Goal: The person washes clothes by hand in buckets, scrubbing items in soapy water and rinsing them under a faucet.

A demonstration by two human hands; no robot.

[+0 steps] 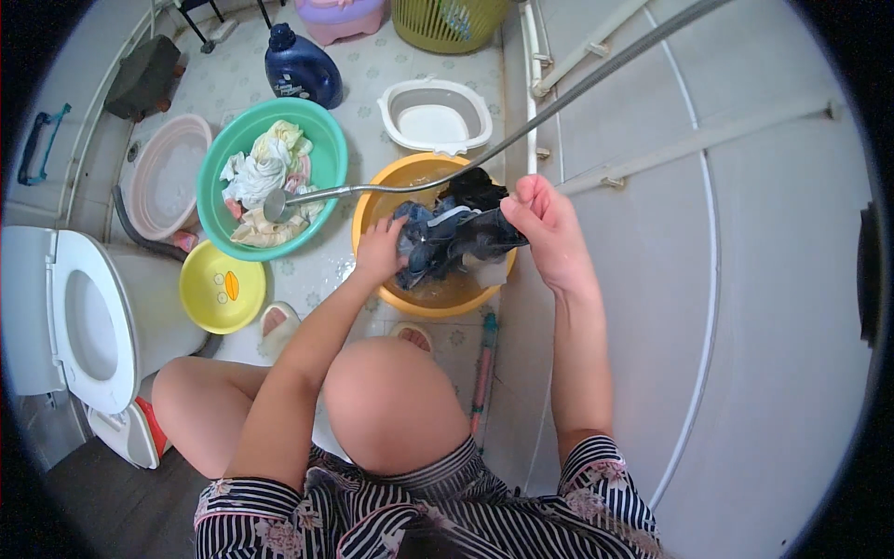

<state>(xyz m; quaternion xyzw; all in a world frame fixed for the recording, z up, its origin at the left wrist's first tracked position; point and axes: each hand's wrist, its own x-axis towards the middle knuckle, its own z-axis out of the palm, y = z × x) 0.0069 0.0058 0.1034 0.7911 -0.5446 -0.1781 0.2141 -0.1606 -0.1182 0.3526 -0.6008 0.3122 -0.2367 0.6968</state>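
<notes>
An orange basin point(365, 191) in front of me holds murky water and wet, dark blue clothing point(430, 244) that looks like denim. My left hand point(379, 250) rests at the basin's left side, thumb and fingers around a fold of this clothing; its fingertips are partly hidden. On the right, above the rim, my right hand point(545, 228) pinches an edge of the dark cloth and pulls it up taut. A black bunch of cloth point(473, 189) lies at the far side. Across the basin runs a metal hose, whose shower head point(276, 205) hangs over the neighbouring tub.
A green tub point(209, 200) with light clothes, a pink basin point(140, 191) and a yellow basin point(200, 303) stand left. Farther back are a white-grey basin point(436, 121) and a blue detergent bottle point(303, 70). A toilet point(88, 321) flanks me left, a tiled wall point(643, 242) right.
</notes>
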